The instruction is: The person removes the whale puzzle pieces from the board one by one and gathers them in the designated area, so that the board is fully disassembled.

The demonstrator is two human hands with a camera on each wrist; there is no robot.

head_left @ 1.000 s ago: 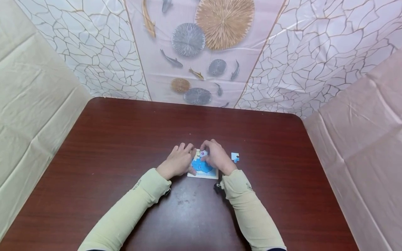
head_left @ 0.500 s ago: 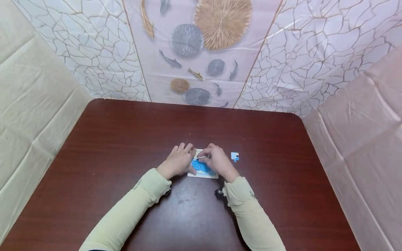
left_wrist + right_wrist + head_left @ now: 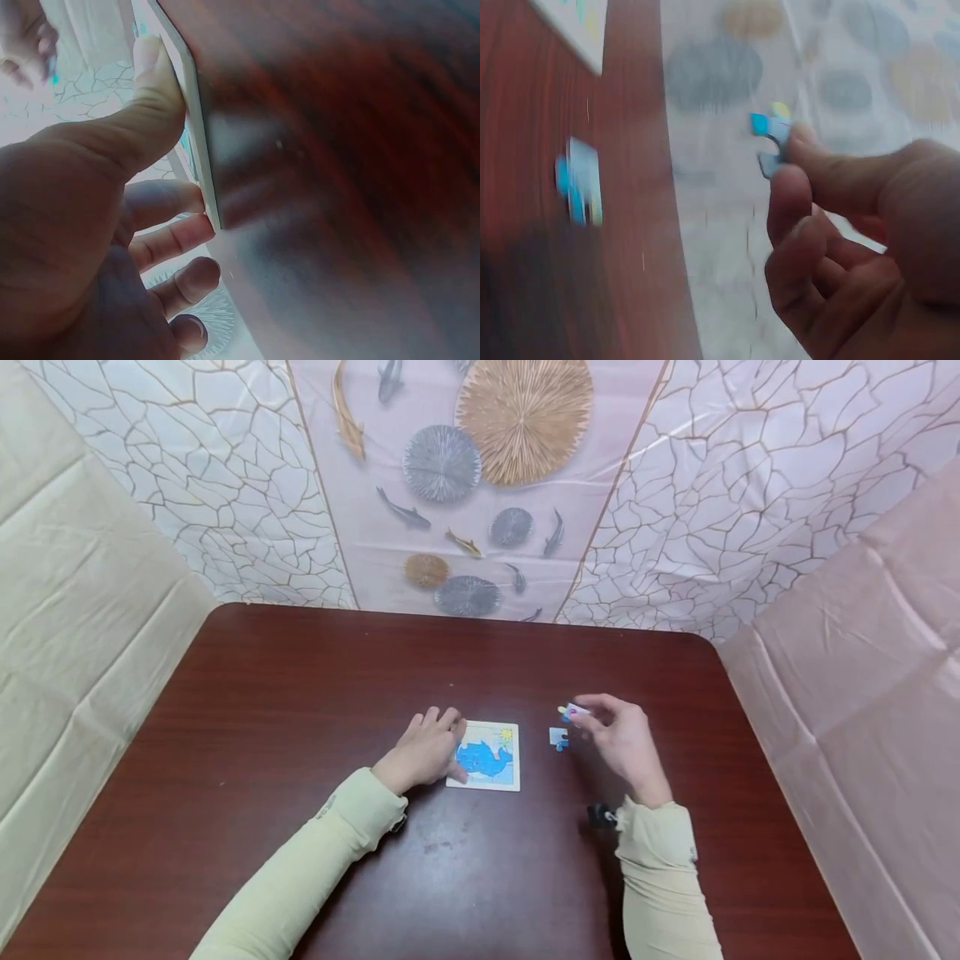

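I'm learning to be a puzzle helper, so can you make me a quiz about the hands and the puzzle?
1. True or false: the left hand touches the board.
2. What is the right hand pinching?
A. a spoon
B. a puzzle piece
C. a pencil
3. Fill in the blank: the loose piece on the table lies to the person's ____ of the board.

Key:
1. True; its thumb and fingertips meet the board.
2. B; it is held off the table.
3. right

Booth-like, w/ sheet walls (image 3: 90, 635), tbl (image 3: 315, 693)
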